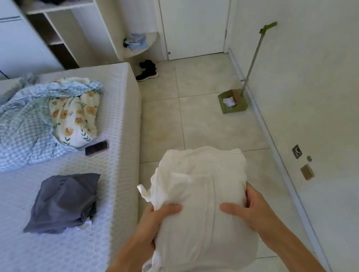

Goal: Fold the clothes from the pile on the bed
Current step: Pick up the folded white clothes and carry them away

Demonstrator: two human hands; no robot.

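on the bed [62, 270] at the left lie a crumpled blue checked cover [14, 131], a phone [96, 148] and a folded grey garment [63, 203], while beside it over the tiled floor [206, 122] the left hand [159, 222] and right hand [251, 212] each keep a curled grip on a bundled white garment [203, 199].

bare bed [55, 270] surface lies open near the edge, between the grey folded stack [63, 203] and the phone [96, 147]; the crumpled blue sheet [14, 131] blocks the far side. tiled floor [206, 122] is open up to the dustpan [233, 101].
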